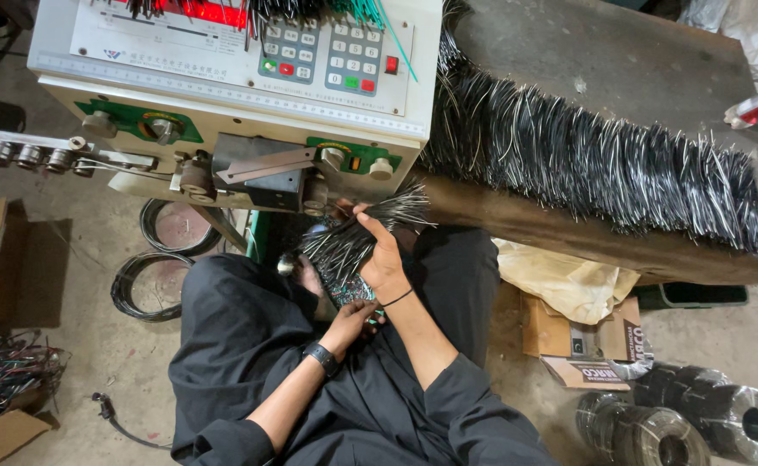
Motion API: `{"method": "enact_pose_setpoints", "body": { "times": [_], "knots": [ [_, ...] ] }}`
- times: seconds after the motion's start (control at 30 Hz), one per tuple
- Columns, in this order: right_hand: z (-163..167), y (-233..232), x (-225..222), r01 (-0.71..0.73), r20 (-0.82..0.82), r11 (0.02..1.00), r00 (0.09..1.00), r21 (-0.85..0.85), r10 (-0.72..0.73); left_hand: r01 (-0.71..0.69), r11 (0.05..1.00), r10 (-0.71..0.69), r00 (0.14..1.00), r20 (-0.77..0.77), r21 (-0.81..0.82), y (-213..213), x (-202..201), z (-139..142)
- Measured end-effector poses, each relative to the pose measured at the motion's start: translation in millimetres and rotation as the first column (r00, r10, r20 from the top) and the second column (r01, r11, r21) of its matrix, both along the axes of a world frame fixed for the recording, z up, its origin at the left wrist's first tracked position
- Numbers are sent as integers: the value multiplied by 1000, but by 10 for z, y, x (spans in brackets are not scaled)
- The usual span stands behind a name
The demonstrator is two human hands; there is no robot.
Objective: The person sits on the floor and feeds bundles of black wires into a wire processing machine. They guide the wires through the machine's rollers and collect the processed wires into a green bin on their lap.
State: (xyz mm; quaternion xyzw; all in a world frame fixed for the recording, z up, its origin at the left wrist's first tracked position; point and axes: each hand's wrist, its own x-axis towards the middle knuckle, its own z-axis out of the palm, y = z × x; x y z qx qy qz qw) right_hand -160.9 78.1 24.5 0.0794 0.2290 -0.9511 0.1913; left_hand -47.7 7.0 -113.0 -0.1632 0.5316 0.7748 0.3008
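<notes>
1. Right hand [383, 259]: raised in front of the machine [223, 86], palm toward the body, fingers wrapped around a bundle [353, 237] of short black cut wires with bare silver ends. The grip is closed on the bundle.
2. Bundle: held over the lap, just below the machine's outlet. The wire ends fan out up and to the right past the fingers; the lower ends point down and to the left.
3. Left hand [353, 318]: low over the lap, below the right wrist, fingers curled at the lower part of the bundle. Whether it clamps the wires or only touches them cannot be told. A dark watch [321, 356] sits on this wrist.
4. Machine: cream cabinet with keypads on top, green dial plates and a row of rollers at its left side.
5. Bench [569, 233]: to the right of the machine, carrying a long row of cut wires [603, 155] of the same kind, well apart from the hands.
6. Floor: wire coils [159, 259] left of the knees, wire spools [698, 418] at lower right, cardboard boxes [581, 345] beside them.
</notes>
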Motion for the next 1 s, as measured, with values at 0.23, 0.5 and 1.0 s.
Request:
{"method": "enact_pose_setpoints", "body": {
  "times": [0.23,0.5,1.0],
  "knots": [
    [-269,23,-75,-59,-32,996,998,-66,57,18,1000,-18,1000,-18,-14,39,-41,-30],
    [-184,36,-65,53,-31,998,998,-31,-54,0,1000,0,1000,0,5,36,-38,-51],
    [-128,40,-26,8,-35,1000,999,-4,-8,21,1000,-22,1000,-19,-22,26,-28,-38]
  ]
}}
